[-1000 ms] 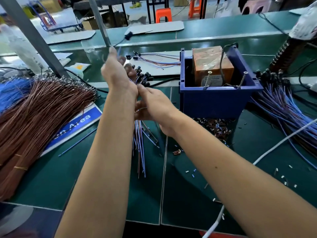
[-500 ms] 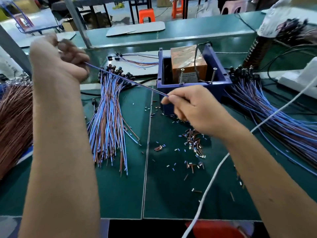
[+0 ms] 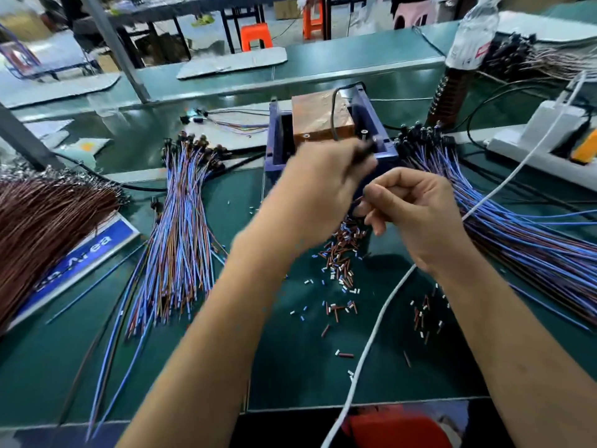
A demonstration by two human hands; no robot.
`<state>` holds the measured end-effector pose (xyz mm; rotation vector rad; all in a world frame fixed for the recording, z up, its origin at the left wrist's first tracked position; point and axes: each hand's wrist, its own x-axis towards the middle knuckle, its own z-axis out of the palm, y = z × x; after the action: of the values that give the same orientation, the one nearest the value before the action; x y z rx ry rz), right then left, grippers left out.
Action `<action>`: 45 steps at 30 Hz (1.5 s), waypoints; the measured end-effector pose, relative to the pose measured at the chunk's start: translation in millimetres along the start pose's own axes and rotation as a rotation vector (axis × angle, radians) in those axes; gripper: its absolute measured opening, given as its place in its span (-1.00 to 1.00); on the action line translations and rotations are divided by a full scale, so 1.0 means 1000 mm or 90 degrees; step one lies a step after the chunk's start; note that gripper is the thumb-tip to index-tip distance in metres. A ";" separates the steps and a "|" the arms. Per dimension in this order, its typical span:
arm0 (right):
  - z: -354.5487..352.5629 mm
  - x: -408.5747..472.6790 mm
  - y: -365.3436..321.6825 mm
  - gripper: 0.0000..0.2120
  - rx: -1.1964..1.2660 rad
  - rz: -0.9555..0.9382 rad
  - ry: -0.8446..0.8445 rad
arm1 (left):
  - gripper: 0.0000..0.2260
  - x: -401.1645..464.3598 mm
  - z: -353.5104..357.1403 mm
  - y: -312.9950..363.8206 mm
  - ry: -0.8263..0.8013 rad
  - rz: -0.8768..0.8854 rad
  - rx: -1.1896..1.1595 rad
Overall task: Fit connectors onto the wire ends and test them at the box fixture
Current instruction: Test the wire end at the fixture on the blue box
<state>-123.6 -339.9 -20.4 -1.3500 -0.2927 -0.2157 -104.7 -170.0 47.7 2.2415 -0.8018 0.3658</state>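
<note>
My left hand (image 3: 318, 189) is blurred and holds a dark connector end (image 3: 363, 153) right in front of the blue box fixture (image 3: 277, 147), which carries a copper-wrapped block (image 3: 318, 116). Just to its right, my right hand (image 3: 412, 205) is curled, fingertips pinching the thin wire near the left hand. Below both hands lies a scatter of small brown and blue sleeve pieces (image 3: 339, 253). A bundle of blue and brown wires with black connectors (image 3: 181, 234) lies to the left.
A second pile of blue wires (image 3: 517, 234) fans out at the right. A thick brown wire bundle (image 3: 42, 227) covers a blue sign at far left. A white cable (image 3: 381, 315) crosses the green mat toward a white power strip (image 3: 549, 134). A bottle (image 3: 468, 37) stands behind.
My left hand has swung from high at the left over to the box fixture, bringing the wire's connector end. My right hand stayed on the wire and now sits close beside the left.
</note>
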 end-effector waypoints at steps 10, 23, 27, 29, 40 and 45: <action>-0.002 -0.002 0.014 -0.84 -0.096 0.023 0.126 | -0.73 -0.014 0.029 -0.034 -0.039 -0.074 -0.103; -0.006 0.000 0.028 -0.81 -0.202 0.068 0.121 | -0.83 -0.028 0.046 -0.067 -0.015 -0.073 -0.115; -0.015 0.003 0.028 -0.80 -0.117 0.076 0.239 | -0.82 -0.028 0.044 -0.074 -0.006 -0.125 -0.156; -0.018 0.003 0.029 -0.88 -0.148 0.065 0.257 | -0.81 -0.028 0.044 -0.075 0.002 -0.134 -0.181; -0.008 -0.004 0.023 -0.91 -0.260 0.019 0.064 | -0.90 -0.029 0.049 -0.069 -0.019 -0.144 -0.285; -0.006 -0.004 0.020 -0.93 -0.189 0.035 0.085 | -0.86 -0.029 0.047 -0.067 -0.023 -0.154 -0.305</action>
<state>-120.3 -341.9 -41.9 -1.6272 -0.1134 -0.3107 -82.3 -153.3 -34.5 1.8656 -0.5548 0.0106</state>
